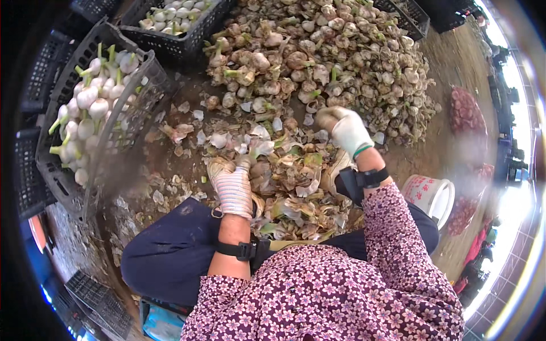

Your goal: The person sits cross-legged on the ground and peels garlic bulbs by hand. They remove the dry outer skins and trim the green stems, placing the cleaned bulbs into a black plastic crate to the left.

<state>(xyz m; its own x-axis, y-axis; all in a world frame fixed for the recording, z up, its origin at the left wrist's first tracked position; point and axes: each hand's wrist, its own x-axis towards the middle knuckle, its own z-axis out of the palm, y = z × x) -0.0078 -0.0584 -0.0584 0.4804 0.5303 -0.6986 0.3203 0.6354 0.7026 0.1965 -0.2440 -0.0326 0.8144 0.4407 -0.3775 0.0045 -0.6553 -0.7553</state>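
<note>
My right hand (346, 130), in a white work glove with a green cuff, is at the near edge of a big heap of unpeeled garlic bulbs (341, 51). Its fingers bend downward and their tips are blurred, so whether they hold anything is unclear. My left hand (232, 185), in a striped, soiled glove, hovers over loose garlic skins (294, 170) with its fingers curled. What may be inside that hand is hidden. Between my legs, more peelings (298, 213) lie piled. Cleaned white garlic bulbs (91, 102) with short green stems fill a crate to the left.
That black plastic crate (68, 187) leans at my left. Another black crate (170, 42) with white bulbs stands at the far left. A white bucket (426, 196) bearing writing is beside my right knee. Red mesh sacks (467, 113) lie farther right, and stacked crates (98, 304) are behind left.
</note>
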